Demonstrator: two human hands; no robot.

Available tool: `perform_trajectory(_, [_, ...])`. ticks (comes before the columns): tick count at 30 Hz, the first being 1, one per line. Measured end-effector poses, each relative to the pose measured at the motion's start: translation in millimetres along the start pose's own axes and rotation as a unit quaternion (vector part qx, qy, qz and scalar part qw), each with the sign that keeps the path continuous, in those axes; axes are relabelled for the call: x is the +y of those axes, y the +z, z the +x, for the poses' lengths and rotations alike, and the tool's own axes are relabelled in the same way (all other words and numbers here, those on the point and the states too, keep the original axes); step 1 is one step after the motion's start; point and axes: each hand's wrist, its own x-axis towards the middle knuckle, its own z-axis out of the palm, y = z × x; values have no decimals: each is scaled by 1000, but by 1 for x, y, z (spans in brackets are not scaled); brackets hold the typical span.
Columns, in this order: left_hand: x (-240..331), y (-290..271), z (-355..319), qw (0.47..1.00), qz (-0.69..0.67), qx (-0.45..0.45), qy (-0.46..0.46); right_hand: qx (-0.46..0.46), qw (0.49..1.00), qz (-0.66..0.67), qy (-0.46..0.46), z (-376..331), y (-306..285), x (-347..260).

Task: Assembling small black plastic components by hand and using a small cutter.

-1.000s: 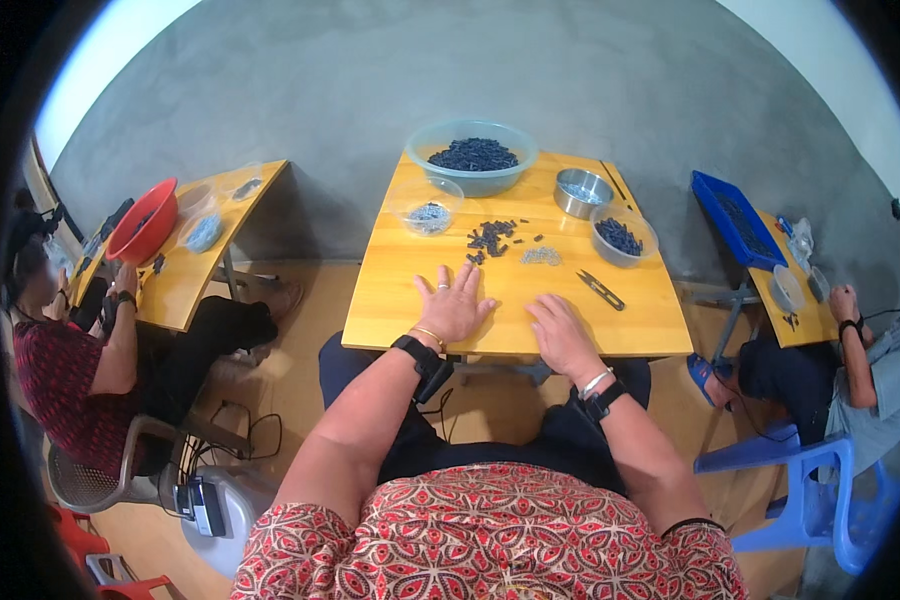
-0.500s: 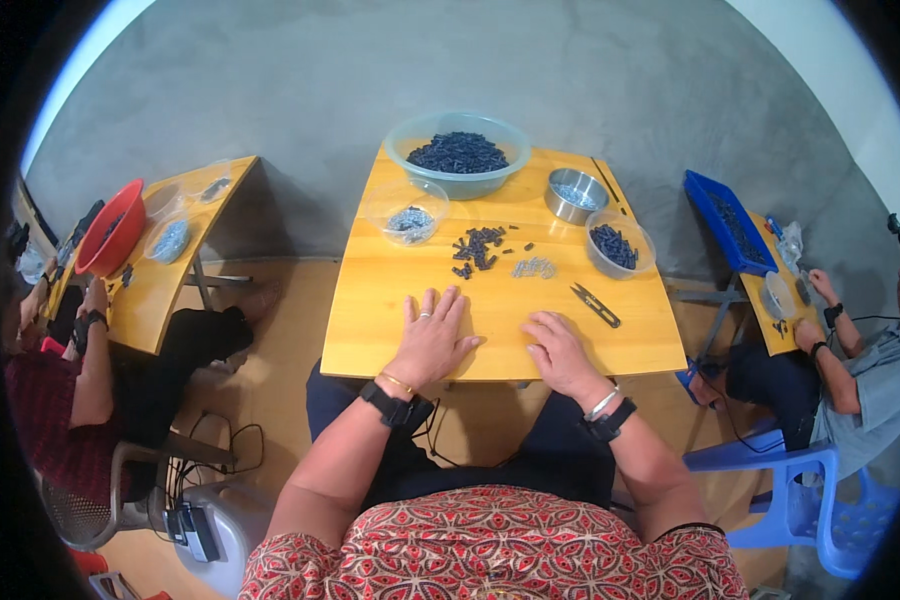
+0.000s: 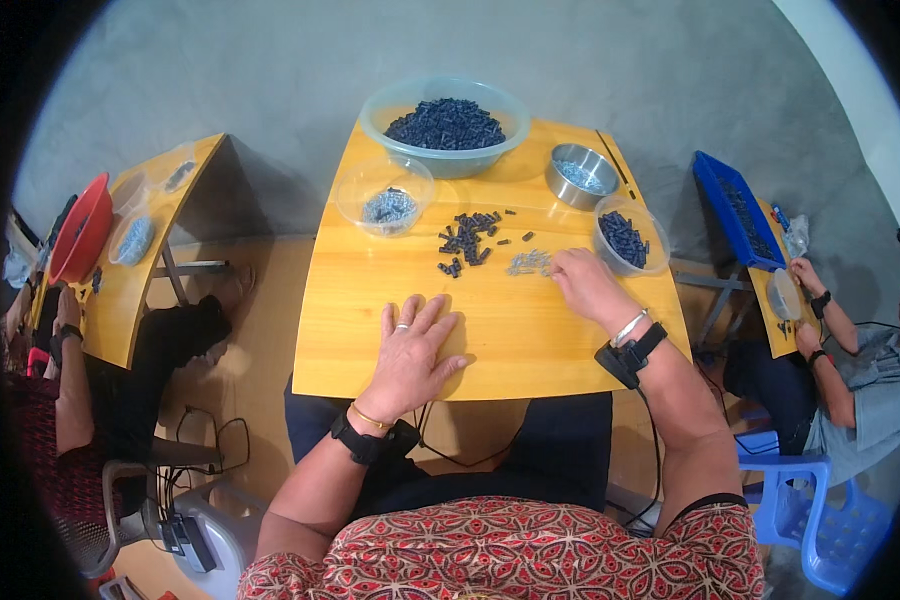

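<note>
Right hand (image 3: 590, 285) moved to silvery pieces (image 3: 528, 263), fingers curled (hold unclear); left hand (image 3: 412, 356) spread flat, empty.

This looks like a small workshop for handwork at tables. A plain yellow table (image 3: 490, 350) lies under the left hand (image 3: 410, 352), and beyond that hand stands a pale-blue basin (image 3: 460, 165) heaped with small dark pieces (image 3: 448, 122) — loose stock, much alike. Well out to the left, a co-worker (image 3: 50, 415) sits at a second table (image 3: 120, 320) with a red basin (image 3: 82, 235); well right of the right hand (image 3: 590, 285), another co-worker (image 3: 855, 400) sits near a blue tray (image 3: 722, 208) — again full of dark pieces.
</note>
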Motion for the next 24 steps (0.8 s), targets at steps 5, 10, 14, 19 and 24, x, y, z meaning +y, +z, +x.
perform_trajectory(5, [0, 0, 0, 1000, -1, 11, 0, -13, 999, -41, -26, 6, 5, 0])
perform_trajectory(10, [1, -1, 1, 1000, 0, 9, 2, -40, 996, -66, -32, 9, 9, -1])
perform_trajectory(14, [2, -3, 1, 1000, -3, 2, -2, -25, 999, 18, 22, 11, 4, -13])
perform_trajectory(19, [3, -5, 1, 1000, -9, 8, 1, -13, 1000, 18, -12, 24, 8, -19])
perform_trajectory(24, [3, -5, 0, 1000, -11, 12, 6, -37, 998, -33, -37, 27, 18, -21])
